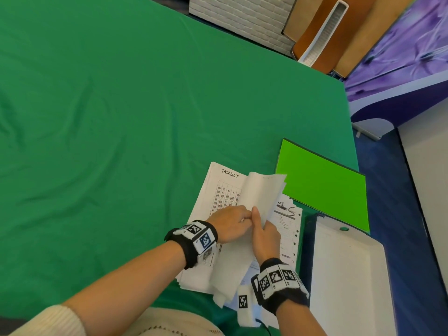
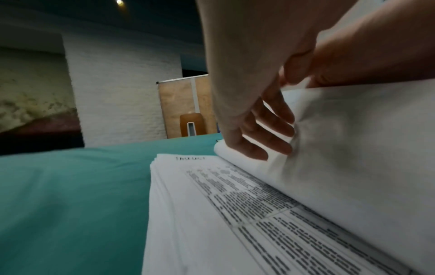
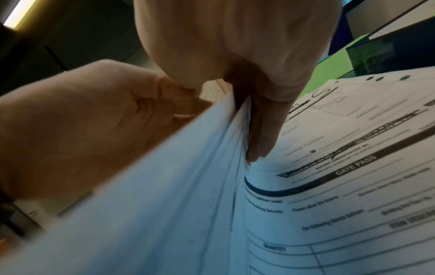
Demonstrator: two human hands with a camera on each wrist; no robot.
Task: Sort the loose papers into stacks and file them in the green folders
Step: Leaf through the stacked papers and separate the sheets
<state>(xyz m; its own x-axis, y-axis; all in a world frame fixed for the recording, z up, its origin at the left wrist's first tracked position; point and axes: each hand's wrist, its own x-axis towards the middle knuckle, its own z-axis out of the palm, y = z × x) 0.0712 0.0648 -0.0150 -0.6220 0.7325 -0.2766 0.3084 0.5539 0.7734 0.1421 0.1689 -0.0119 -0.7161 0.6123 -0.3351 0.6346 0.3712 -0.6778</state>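
Note:
A stack of printed sheets headed "TASKLIST" point(image 1: 218, 187) lies on the green cloth. From it a bundle of white sheets point(image 1: 263, 192) stands lifted on edge, bent over to the right. My left hand point(image 1: 243, 218) has its curled fingers point(image 2: 270, 134) on the bundle's left face, at the near edge. My right hand point(image 1: 260, 221) pinches the same bundle, thumb on the left side and fingers point(image 3: 261, 134) down the right side. Under the bundle lies a second pile of forms point(image 1: 287, 224), topped by a "GATE PASS" sheet point(image 3: 353, 167). A bright green folder point(image 1: 322, 185) lies shut behind it.
A white tray-like open folder point(image 1: 346, 275) lies at the right, near the table's edge. The green cloth point(image 1: 121, 129) stretches far to the left and back. Beyond the far edge stand a white brick pillar point(image 1: 242, 18) and a brown board point(image 1: 322, 25).

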